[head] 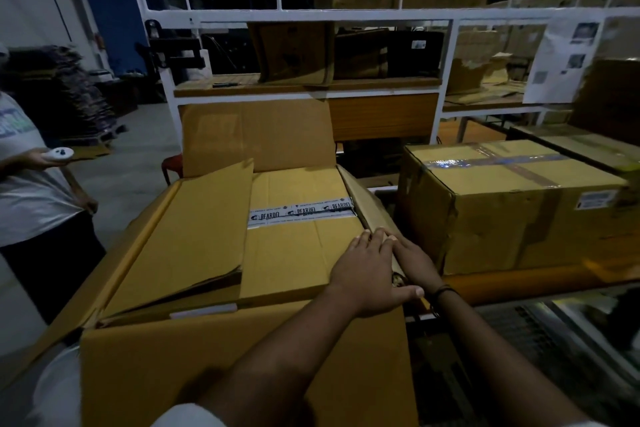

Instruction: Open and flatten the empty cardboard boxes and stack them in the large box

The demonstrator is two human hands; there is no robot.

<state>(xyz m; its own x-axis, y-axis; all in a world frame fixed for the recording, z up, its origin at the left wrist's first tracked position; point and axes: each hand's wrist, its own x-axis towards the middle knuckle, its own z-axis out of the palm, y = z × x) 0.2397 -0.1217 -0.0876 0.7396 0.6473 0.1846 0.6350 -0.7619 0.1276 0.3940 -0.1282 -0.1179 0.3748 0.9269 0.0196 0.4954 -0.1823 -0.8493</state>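
A large open cardboard box (242, 357) stands right in front of me, its far flap upright and its left flap folded inward. Inside it lies a flattened carton (298, 246) with a white printed tape strip across it. My left hand (367, 274) presses flat on the right part of that carton, fingers spread. My right hand (412, 260) rests on the large box's right flap (363, 204), fingers laid along its edge beside the left hand. Whether the right hand grips the flap or only presses it is unclear.
A taped, closed carton (512, 204) sits on an orange-edged surface at right. Behind stands a white metal rack (311, 15) holding more boxes. A person in a white shirt (31, 184) stands at left, holding a small white device. Paper sheets hang at far right.
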